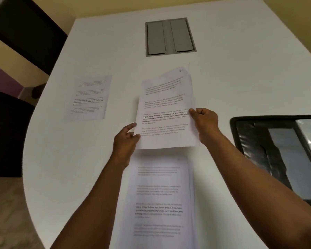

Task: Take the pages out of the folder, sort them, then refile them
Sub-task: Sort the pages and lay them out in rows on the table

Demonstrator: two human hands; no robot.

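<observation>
While a single printed page lies at centre left of the white table, the left hand and right hand each pinch a side edge of a lifted page at centre; best set down flat, edges squared. Below it lies the stack. At right, the open black folder shows clear sleeves, seemingly empty.

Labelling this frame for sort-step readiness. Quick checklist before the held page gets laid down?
1. Left hand holds the held page at its left edge: ok.
2. Right hand pinches the right edge: ok.
3. Page number at its top corner readable: cannot tell, blurred.
4. Sorted page lies flat on the table, far left: ok.
5. Near stack squared: not ok, edges fanned.
6. Folder open: ok.
</observation>
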